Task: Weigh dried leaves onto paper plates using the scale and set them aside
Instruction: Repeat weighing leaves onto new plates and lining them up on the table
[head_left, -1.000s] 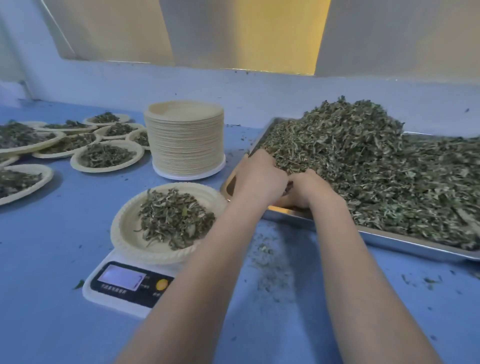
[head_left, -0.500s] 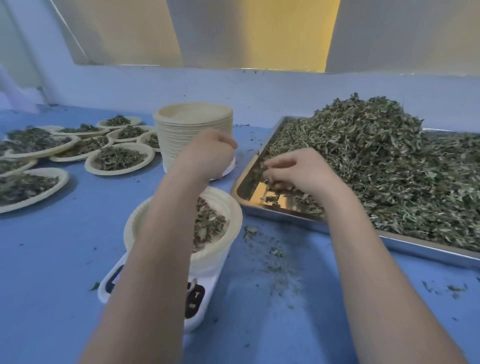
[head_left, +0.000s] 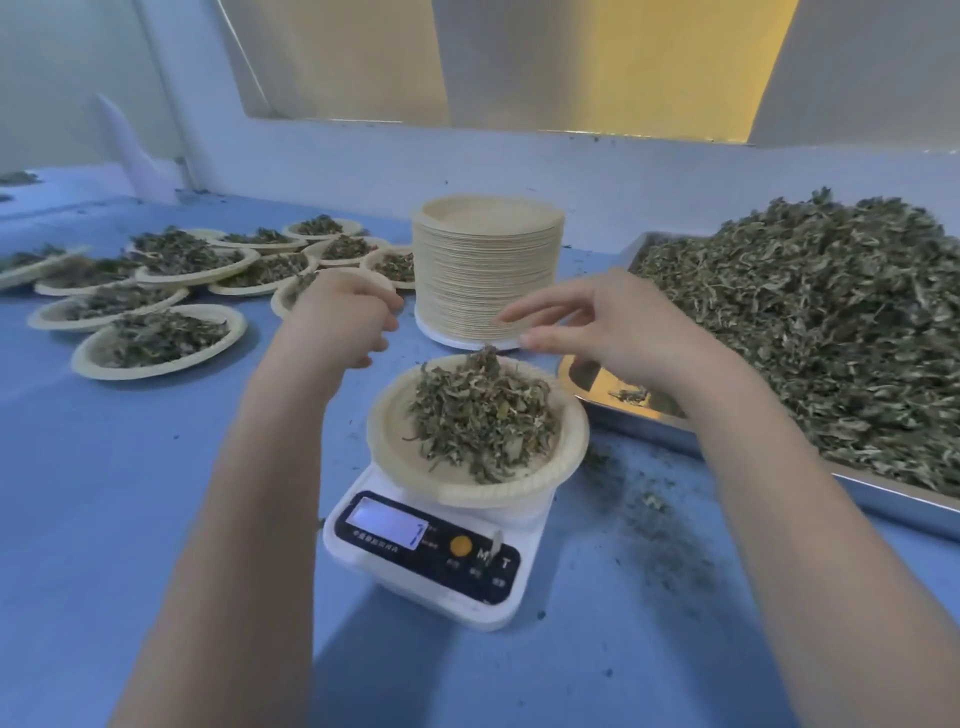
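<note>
A blue table (head_left: 130, 519) by a pale wall (head_left: 519, 166). The plate (head_left: 566, 467) of leaves (head_left: 483, 415) sits on the scale (head_left: 426, 561). The right hand (head_left: 618, 332) is spread above it; the left hand (head_left: 343, 322) is curled, empty.

One head-worn wide-angle view looks forward and down, close over the scale (head_left: 431, 545) on the blue table (head_left: 104, 519).
</note>
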